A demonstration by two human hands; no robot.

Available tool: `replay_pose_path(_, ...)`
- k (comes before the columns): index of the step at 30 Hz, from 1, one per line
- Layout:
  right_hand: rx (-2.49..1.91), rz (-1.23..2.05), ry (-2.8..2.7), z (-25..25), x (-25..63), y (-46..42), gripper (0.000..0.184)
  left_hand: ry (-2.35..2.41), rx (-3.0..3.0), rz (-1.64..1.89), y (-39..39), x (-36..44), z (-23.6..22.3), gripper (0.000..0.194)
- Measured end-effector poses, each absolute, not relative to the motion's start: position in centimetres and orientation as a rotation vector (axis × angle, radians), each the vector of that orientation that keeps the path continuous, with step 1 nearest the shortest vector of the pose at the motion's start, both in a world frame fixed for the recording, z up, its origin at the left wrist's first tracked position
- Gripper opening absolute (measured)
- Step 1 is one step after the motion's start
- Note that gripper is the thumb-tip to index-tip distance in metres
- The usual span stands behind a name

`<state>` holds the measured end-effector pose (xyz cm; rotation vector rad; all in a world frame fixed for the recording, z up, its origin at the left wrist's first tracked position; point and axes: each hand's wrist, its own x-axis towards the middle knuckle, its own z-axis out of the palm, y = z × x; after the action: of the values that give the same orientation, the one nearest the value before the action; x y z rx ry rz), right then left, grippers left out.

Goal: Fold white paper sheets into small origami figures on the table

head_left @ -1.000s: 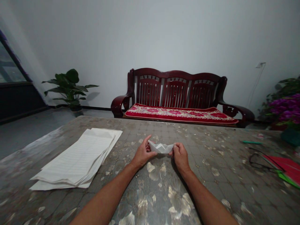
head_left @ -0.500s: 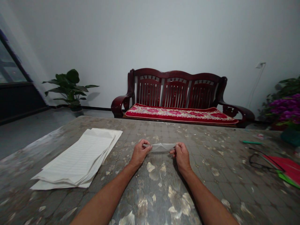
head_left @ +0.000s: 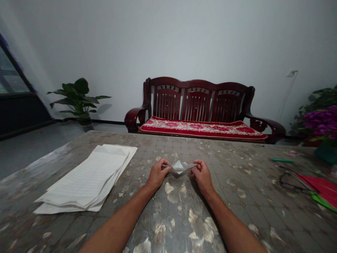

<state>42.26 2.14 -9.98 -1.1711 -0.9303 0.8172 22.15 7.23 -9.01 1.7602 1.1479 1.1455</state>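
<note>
A small folded paper boat is held between my two hands, just above the table. Its middle is spread open around a raised central peak, and its two pointed ends stretch sideways. The fingers of my left hand pinch the left end. At the opposite end, my right hand grips the other point between thumb and fingers. Left of my left hand lies a stack of lined paper sheets, its edges uneven.
To the right are a green pen, black-framed glasses, a red sheet and purple flowers. Beyond the table stands a dark wooden bench with a red patterned cover. A potted plant stands behind on the left.
The folded paper has gone from a flat, narrow shape to a spread boat with a central peak. My hands have drawn slightly closer together, both still holding its ends.
</note>
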Motion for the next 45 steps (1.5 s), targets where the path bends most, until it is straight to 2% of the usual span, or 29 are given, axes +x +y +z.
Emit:
replay_pose_path(5,-1.239,0.709,-0.991,-11.0,42.5,2.8,0.043,1.173,1.769,1.122,7.1,22.1,-8.9,0.009)
replay_pose_path(13,-1.358,0.598,-1.126,-11.6,42.6,3.0,0.048,1.150,1.808,1.105,7.3,21.6,-9.5,0.039)
replay_pose_path(21,-1.365,0.614,-1.117,-11.3,42.5,2.8,0.048,1.033,1.846,1.125,7.3,21.3,-9.9,0.045)
replay_pose_path(26,-1.358,0.602,-1.127,-10.6,42.2,2.4,0.044,0.983,1.958,1.126,6.9,20.7,-9.3,0.041)
replay_pose_path(35,-1.424,0.612,-1.172,-9.4,42.1,1.9,0.025,1.132,1.920,1.125,7.3,20.2,-9.2,0.013)
replay_pose_path(40,-1.407,0.662,-1.144,-9.9,42.2,2.0,0.024,1.205,1.804,1.121,7.5,20.2,-9.0,0.016)
replay_pose_path(45,-1.484,0.523,-1.174,-10.3,42.9,2.1,0.021,1.233,1.725,1.104,7.8,20.2,-9.2,0.015)
